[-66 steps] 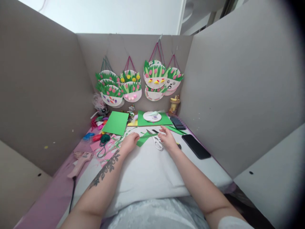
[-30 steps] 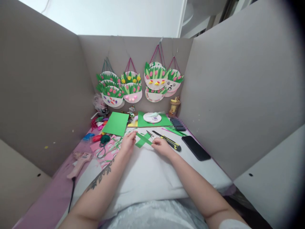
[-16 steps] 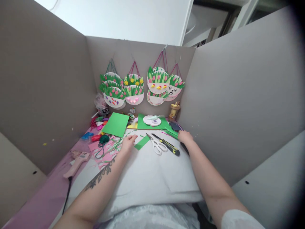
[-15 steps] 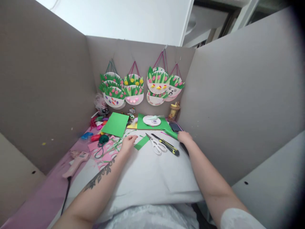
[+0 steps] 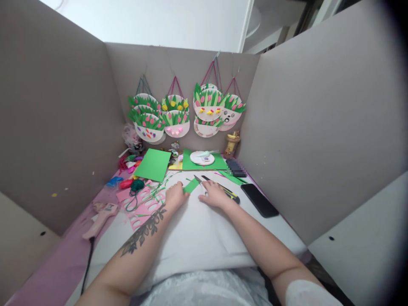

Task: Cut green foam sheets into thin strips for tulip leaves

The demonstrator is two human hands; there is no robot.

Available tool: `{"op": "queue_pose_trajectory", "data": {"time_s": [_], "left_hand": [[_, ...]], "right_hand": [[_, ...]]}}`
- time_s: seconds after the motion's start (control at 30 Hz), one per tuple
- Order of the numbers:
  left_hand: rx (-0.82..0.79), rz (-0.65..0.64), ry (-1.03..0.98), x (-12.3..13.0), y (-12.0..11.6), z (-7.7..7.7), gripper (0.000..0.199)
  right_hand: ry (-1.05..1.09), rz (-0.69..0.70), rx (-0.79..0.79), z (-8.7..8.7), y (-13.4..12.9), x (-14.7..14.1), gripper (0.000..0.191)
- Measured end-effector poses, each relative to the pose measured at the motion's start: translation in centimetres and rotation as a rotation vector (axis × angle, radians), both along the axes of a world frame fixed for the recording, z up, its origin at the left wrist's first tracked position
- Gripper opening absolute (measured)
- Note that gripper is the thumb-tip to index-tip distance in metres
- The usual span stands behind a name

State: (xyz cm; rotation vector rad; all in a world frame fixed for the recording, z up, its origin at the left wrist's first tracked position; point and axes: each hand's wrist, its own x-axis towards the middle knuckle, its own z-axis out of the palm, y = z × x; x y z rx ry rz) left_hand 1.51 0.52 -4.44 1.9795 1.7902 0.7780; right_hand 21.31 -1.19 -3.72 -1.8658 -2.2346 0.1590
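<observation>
Hold the green paper [image 5: 191,185], likely light and easily creased, by its near end, where your left hand [image 5: 176,196] pinches; your right hand [image 5: 214,195] spreads over the scissors [image 5: 197,178].

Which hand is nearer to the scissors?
Right. The right hand covers most of the handles of the scissors; the left hand is left of them, at the green strip's near end.
</observation>
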Motion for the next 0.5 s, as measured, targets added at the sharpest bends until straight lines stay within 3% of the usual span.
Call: {"op": "queue_pose_trajectory", "data": {"time_s": [0.1, 0.23, 0.5], "left_hand": [[-0.028, -0.002, -0.014, -0.2, 0.4, 0.0, 0.031], [-0.035, -0.010, -0.136, -0.7, 1.0, 0.4, 0.006], [-0.055, -0.041, -0.530, -2.8, 2.8, 2.6, 0.019]], "right_hand": [[-0.038, -0.030, 0.018, -0.9, -0.1, -0.7, 0.056], [-0.034, -0.128, 0.031, -1.4, 0.8, 0.5, 0.045], [-0.028, -0.251, 0.067, -1.5, 1.7, 1.9, 0.042]]}}
